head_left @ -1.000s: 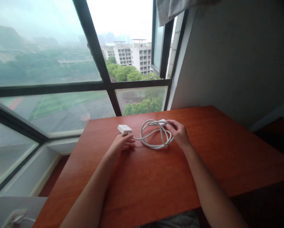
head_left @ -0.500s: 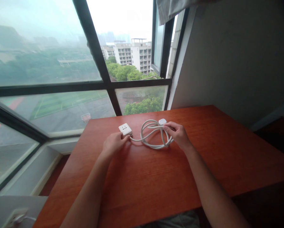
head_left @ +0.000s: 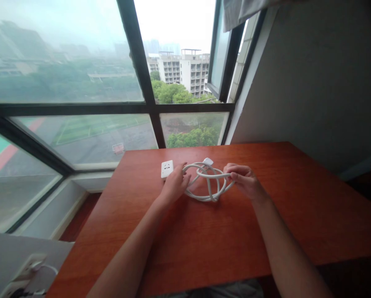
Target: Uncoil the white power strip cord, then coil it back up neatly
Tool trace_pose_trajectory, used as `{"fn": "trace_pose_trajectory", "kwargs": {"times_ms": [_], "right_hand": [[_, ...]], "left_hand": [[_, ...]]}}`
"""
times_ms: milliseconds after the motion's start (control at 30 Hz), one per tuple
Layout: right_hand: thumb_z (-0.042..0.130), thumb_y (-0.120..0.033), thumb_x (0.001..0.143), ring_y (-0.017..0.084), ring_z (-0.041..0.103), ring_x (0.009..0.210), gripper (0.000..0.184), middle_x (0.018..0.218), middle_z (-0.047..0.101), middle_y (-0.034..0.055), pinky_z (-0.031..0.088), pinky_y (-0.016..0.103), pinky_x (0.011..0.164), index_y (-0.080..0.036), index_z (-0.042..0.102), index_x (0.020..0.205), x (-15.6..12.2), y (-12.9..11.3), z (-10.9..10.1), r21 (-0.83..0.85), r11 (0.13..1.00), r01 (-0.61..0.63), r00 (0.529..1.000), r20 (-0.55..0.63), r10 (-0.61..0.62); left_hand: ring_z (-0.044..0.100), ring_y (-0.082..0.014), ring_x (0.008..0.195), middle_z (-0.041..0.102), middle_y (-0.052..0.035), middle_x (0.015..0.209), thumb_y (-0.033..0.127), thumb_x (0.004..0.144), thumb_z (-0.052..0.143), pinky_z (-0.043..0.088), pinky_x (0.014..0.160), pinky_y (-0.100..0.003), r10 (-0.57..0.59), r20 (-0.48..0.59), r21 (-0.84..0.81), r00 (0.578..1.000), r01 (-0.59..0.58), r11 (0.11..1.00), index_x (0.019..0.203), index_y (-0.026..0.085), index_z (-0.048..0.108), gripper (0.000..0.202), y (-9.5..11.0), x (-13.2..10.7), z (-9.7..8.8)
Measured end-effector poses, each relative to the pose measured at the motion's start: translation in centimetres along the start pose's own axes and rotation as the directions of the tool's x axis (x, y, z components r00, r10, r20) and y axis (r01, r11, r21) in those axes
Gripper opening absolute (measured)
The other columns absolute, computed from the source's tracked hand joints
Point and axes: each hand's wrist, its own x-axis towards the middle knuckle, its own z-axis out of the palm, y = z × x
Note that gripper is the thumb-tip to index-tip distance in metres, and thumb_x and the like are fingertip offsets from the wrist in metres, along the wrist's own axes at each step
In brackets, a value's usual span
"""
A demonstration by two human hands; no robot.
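Note:
A white extension cord (head_left: 209, 194) lies in loose loops on the brown wooden table. Its square socket block (head_left: 167, 169) sits at the left, and its white plug (head_left: 208, 161) shows behind the loops. My right hand (head_left: 244, 179) pinches the cord at the right side of the coil. At the left side of the loops is my left hand (head_left: 175, 182), thumb and fingers apart, with the fingertips at the cord's edge. This hand hides part of the socket block's near side and the cord leaving it.
The table (head_left: 204, 244) reaches to a dark-framed window (head_left: 111, 108) at the back, with one pane swung outward. A grey wall (head_left: 316, 82) rises at the right. Low at the left, a wall outlet (head_left: 33, 265) holds a plugged-in white lead.
My left hand has let go of the socket block and moved right to the loops. My right hand has drawn the cord slightly right. The view has shifted a little.

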Motion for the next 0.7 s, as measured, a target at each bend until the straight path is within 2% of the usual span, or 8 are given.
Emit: {"fn": "trace_pose_trajectory", "kwargs": {"times_ms": [67, 133, 233, 300, 400, 567, 700], "right_hand": [[0.068, -0.034, 0.078, 0.015, 0.047, 0.067, 0.014, 0.071, 0.054, 0.0024, 0.037, 0.030, 0.060, -0.023, 0.075, 0.082, 0.0, 0.2, -0.2, 0.050, 0.999, 0.003, 1.000, 0.010, -0.004], [0.068, -0.034, 0.079, 0.016, 0.048, 0.067, 0.014, 0.071, 0.054, 0.0025, 0.039, 0.030, 0.062, -0.022, 0.075, 0.080, 0.0, 0.4, -0.3, 0.033, 0.999, -0.009, 1.000, 0.020, 0.008], [0.068, -0.034, 0.079, 0.016, 0.049, 0.070, 0.014, 0.075, 0.056, 0.0033, 0.040, 0.030, 0.063, -0.022, 0.075, 0.081, 0.0, 0.4, 0.0, -0.051, 0.998, -0.047, 0.997, 0.061, 0.050], [0.068, -0.034, 0.078, 0.016, 0.050, 0.071, 0.015, 0.078, 0.058, 0.0043, 0.041, 0.030, 0.063, -0.021, 0.075, 0.083, -0.1, 0.5, 0.3, -0.083, 0.994, -0.068, 0.992, 0.098, 0.076], [0.069, -0.037, 0.077, 0.017, 0.052, 0.072, 0.018, 0.079, 0.059, 0.0052, 0.042, 0.030, 0.062, -0.022, 0.075, 0.083, -0.2, 0.5, 0.8, -0.077, 0.993, -0.085, 0.987, 0.127, 0.094], [0.070, -0.046, 0.073, 0.018, 0.050, 0.070, 0.025, 0.071, 0.055, 0.0041, 0.042, 0.031, 0.062, -0.021, 0.073, 0.076, -0.2, 0.3, 1.2, -0.033, 0.992, -0.121, 0.990, 0.073, 0.123], [0.068, -0.049, 0.074, 0.017, 0.049, 0.066, 0.030, 0.070, 0.056, 0.0035, 0.042, 0.029, 0.061, -0.019, 0.070, 0.077, -0.3, -0.2, 0.9, -0.035, 0.981, -0.189, 0.979, 0.069, 0.191]], "left_hand": [[0.065, -0.0157, 0.069, 0.069, -0.0062, 0.091, 0.026, 0.086, 0.051, 0.050, 0.063, -0.026, -0.060, 0.042, -0.118, 0.997, 0.064, 0.991, 0.116, 0.017, 0.056, 0.032, -0.4, 0.2, 0.2], [0.059, -0.0120, 0.055, 0.067, -0.0023, 0.076, 0.027, 0.087, 0.048, 0.044, 0.052, -0.022, -0.093, 0.068, -0.187, 0.993, 0.104, 0.977, 0.098, 0.016, 0.062, 0.021, -0.6, 0.3, 0.6], [0.055, -0.0113, 0.052, 0.062, 0.0003, 0.062, 0.029, 0.088, 0.046, 0.041, 0.051, -0.020, -0.101, 0.023, -0.180, 0.995, 0.103, 0.978, 0.081, 0.016, 0.063, 0.023, -0.6, 0.4, 0.9], [0.057, -0.0125, 0.058, 0.064, -0.0006, 0.065, 0.030, 0.088, 0.047, 0.041, 0.054, -0.021, -0.086, -0.010, -0.151, 0.996, 0.084, 0.985, 0.081, 0.017, 0.064, 0.023, -0.4, 0.3, 1.0], [0.061, -0.0144, 0.067, 0.068, -0.0027, 0.075, 0.028, 0.089, 0.046, 0.043, 0.061, -0.022, -0.099, -0.006, -0.107, 0.995, 0.098, 0.989, 0.086, 0.018, 0.066, 0.022, 0.0, 0.2, 0.8], [0.064, -0.0176, 0.076, 0.071, -0.0049, 0.082, 0.025, 0.089, 0.046, 0.045, 0.067, -0.024, -0.215, 0.052, 0.046, 0.975, 0.213, 0.976, 0.092, 0.019, 0.067, 0.023, 0.6, 0.3, 0.3], [0.065, -0.0193, 0.081, 0.071, -0.0067, 0.085, 0.025, 0.090, 0.046, 0.044, 0.070, -0.025, -0.255, 0.071, 0.159, 0.964, 0.241, 0.957, 0.095, 0.019, 0.068, 0.023, 1.0, 0.3, 0.2]]}}
